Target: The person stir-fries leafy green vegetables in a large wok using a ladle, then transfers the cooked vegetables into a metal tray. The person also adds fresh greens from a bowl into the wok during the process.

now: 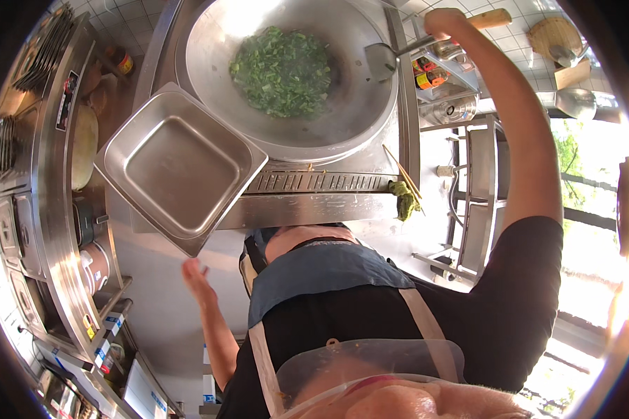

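Note:
My right hand (444,23) grips the wooden-handled wok spatula (381,62), whose metal blade rests against the right inner wall of a large steel wok (356,112). Chopped green leafy vegetables (283,73) lie heaped in the wok, with some steam over them. An empty rectangular stainless steel pan (175,173) overlaps the wok's lower-left rim and juts past the stove's front edge. My left hand (198,283) is at the pan's near corner, thumb apart from the fingers. Whether the fingertips hold that corner is unclear.
Chopsticks (402,172) and a crumpled green cloth (406,200) lie at the right end of the slotted drain (320,181). Bottles (431,78) stand on a shelf right of the stove. A steel counter (57,209) with stacked trays runs along the left.

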A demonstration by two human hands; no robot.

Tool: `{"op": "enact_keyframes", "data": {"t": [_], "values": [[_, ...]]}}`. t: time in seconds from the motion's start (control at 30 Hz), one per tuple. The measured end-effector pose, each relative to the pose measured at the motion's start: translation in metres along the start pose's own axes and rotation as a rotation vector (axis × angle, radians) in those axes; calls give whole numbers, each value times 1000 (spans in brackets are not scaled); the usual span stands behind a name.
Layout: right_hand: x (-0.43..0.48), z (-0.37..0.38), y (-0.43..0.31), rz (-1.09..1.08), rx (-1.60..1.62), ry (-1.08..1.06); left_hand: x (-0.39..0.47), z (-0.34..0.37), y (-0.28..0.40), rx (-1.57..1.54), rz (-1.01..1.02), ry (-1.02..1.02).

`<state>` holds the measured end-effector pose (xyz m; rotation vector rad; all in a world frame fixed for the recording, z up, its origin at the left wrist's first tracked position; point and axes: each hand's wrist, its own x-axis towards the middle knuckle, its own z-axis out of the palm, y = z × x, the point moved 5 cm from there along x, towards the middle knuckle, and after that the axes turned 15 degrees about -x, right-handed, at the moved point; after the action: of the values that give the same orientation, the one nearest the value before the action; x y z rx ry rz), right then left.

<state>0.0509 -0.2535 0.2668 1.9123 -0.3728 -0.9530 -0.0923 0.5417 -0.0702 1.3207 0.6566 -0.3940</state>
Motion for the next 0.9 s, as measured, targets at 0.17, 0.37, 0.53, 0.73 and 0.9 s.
{"op": "enact_keyframes", "data": {"t": [0.17,0.37,0.53,0.73,0.9], "values": [[12,-13,-14,-78,124,-322,-70,20,-131,330,-295,-455],[32,-27,-85,-204,368,-247,-122,14,-164,346,-185,-378],[15,-18,-37,-179,290,-315,-152,-13,-214,187,-216,-289],[-17,-21,-56,-428,327,-508,-213,-5,-186,166,-438,-274],[-8,-53,-132,-565,404,157,-231,22,-149,99,-591,-294]]}}
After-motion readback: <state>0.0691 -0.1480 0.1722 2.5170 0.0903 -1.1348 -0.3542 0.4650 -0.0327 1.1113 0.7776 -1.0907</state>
